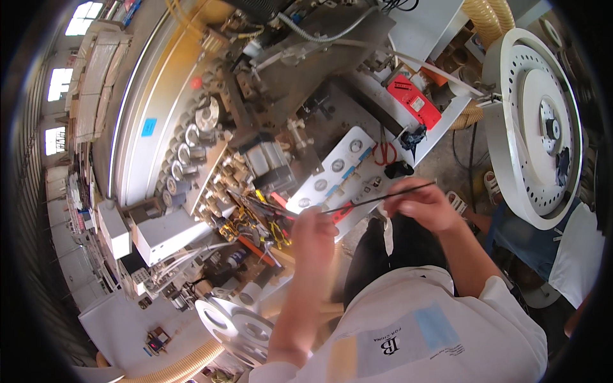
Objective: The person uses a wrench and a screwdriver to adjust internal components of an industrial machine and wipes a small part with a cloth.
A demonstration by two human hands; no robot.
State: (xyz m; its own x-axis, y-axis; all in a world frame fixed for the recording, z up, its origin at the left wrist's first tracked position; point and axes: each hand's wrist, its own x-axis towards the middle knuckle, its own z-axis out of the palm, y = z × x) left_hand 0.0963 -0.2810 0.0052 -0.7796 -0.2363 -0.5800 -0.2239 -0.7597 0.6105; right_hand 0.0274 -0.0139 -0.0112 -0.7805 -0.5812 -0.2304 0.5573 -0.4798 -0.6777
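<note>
One blurred left hand (314,230), right hand (423,207) holding dark rod (370,201)

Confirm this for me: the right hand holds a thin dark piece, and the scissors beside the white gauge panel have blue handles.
Not blue: the head view shows the scissors beside the white gauge panel have red handles. The right hand does hold a thin dark piece.

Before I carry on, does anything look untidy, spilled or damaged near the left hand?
The hand tools left of the left hand look untidy: jumbled together, overlapping at odd angles. Spills or damage there, I can't tell.
</note>
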